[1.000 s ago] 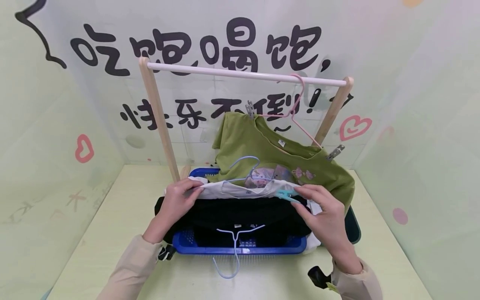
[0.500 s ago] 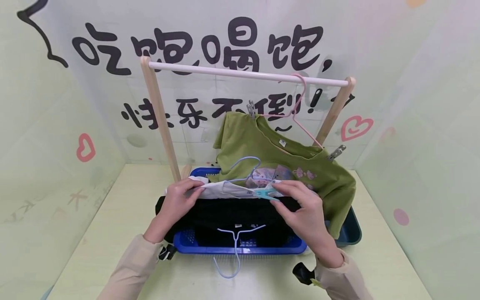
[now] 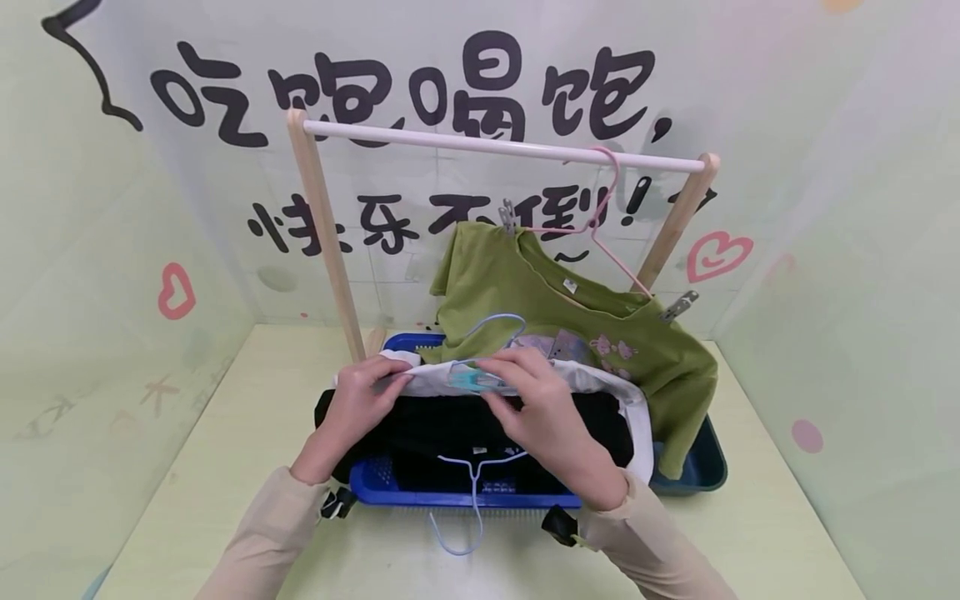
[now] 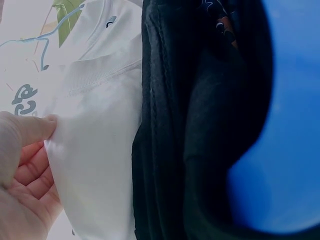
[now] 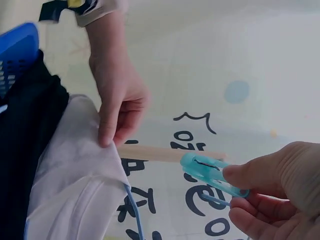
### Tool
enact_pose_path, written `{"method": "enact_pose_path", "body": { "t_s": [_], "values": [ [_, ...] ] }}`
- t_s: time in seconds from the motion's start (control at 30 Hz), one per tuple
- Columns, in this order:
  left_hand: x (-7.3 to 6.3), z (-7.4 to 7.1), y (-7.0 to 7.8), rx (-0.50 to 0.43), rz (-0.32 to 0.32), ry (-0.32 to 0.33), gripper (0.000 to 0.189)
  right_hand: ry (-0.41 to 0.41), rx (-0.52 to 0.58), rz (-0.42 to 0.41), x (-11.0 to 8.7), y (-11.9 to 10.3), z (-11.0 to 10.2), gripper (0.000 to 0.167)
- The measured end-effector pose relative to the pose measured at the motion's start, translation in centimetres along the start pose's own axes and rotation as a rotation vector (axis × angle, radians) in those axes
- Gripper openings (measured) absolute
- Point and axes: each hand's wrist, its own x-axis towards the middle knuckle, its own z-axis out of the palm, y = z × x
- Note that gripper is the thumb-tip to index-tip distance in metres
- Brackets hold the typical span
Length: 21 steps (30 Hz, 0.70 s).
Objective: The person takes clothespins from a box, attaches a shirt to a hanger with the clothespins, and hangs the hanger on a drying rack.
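Note:
A white shirt (image 4: pixel 95 165) with a light blue hanger (image 3: pixel 501 319) at its neckline lies over a black garment (image 3: pixel 442 425). At the shirt's left shoulder area my left hand (image 3: pixel 362 404) pinches the cloth between thumb and fingers. My right hand (image 3: pixel 543 408) holds a turquoise clothespin (image 5: pixel 212 175) by its handle ends, between thumb and fingers. In the right wrist view the clothespin appears apart from the shirt, to the right of the left hand. Part of the white neckline is hidden behind the right hand in the head view.
A blue basket (image 3: pixel 420 499) sits beneath the clothes, with another blue hanger (image 3: pixel 474 492) over its front. Behind, a green shirt (image 3: pixel 487 271) hangs from a pink hanger (image 3: pixel 600 221) on the rack's white bar (image 3: pixel 495 146), fastened with metal clips. A dark green basin (image 3: pixel 708 471) stands at right.
My right hand has moved left along the white shirt's top edge with the turquoise clothespin, toward my left hand. The left hand keeps its pinch on the cloth.

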Motion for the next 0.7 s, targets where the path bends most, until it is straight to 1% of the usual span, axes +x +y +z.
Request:
{"method": "enact_pose_path", "body": {
  "t_s": [0.17,0.27,0.4,0.5,0.7],
  "values": [
    [0.0,0.0,0.0,-0.001,-0.009,-0.004,0.014,-0.060,-0.115,-0.070,0.8,-0.5,1.3,0.029],
    [-0.1,0.0,0.1,0.002,-0.009,-0.004,0.014,-0.096,-0.190,-0.095,1.1,-0.7,2.1,0.026],
    [-0.2,0.1,0.1,0.003,0.004,0.005,0.015,-0.116,-0.309,-0.139,1.4,-0.9,3.2,0.022],
    [-0.3,0.1,0.1,0.003,0.008,0.009,0.015,-0.118,-0.381,-0.154,1.4,-1.1,4.0,0.020],
    [-0.3,0.0,0.1,-0.003,0.006,0.006,0.012,-0.133,-0.471,-0.143,1.3,-1.3,5.3,0.019]
  ]
}}
